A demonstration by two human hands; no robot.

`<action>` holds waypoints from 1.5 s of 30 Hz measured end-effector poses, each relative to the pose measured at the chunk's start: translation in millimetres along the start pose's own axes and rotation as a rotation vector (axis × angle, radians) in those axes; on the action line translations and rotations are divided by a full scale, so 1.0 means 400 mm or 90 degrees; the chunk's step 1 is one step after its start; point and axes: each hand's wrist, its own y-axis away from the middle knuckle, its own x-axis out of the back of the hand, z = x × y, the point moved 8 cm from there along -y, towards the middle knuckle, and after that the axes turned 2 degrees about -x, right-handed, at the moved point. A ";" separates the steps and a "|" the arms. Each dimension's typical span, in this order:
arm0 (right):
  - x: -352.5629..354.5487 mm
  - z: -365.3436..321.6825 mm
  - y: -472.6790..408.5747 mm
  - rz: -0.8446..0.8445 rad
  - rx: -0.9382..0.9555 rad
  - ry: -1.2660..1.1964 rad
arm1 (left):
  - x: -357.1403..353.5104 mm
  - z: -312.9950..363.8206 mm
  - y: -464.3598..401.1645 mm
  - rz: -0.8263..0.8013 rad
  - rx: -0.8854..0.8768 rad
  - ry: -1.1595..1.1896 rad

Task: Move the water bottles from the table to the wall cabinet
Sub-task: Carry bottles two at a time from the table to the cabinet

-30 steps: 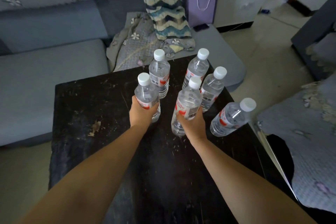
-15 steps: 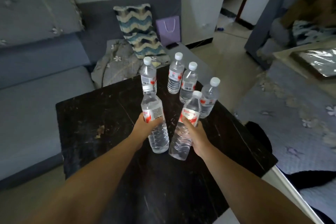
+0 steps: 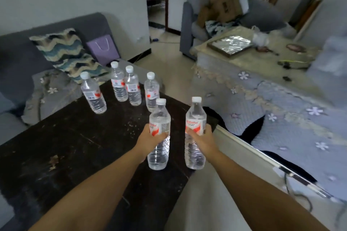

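Observation:
My left hand [image 3: 150, 137] grips a clear water bottle [image 3: 159, 148] with a white cap and red-and-white label, held upright above the near right part of the dark table [image 3: 75, 146]. My right hand [image 3: 201, 139] grips a second bottle [image 3: 195, 116] just past the table's right edge. Several more bottles stand at the table's far side: one at the left [image 3: 93, 93], two close together [image 3: 124, 86], and one behind my left-hand bottle [image 3: 151, 90]. No wall cabinet is in sight.
A grey sofa [image 3: 22, 58] with a zigzag cushion [image 3: 65, 52] and a purple bag [image 3: 102, 48] sits behind the table. A covered low table [image 3: 262, 88] with a framed tray [image 3: 230, 45] stands right. Tiled floor [image 3: 165, 62] leads to a doorway [image 3: 156, 2].
Both hands have lifted their bottles off the table and carried them right and toward me. The view has swung right and up, bringing the room's right side into sight.

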 end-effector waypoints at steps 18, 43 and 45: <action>0.836 0.507 0.845 0.510 -0.142 0.039 | -0.891 0.023 0.640 -0.536 -0.143 -0.233; 0.471 0.830 2.116 1.202 -0.445 -0.254 | -1.040 -0.282 1.757 -1.163 -0.357 -0.474; 0.412 0.851 2.201 1.228 -0.462 -0.269 | -1.010 -0.326 1.847 -1.196 -0.380 -0.495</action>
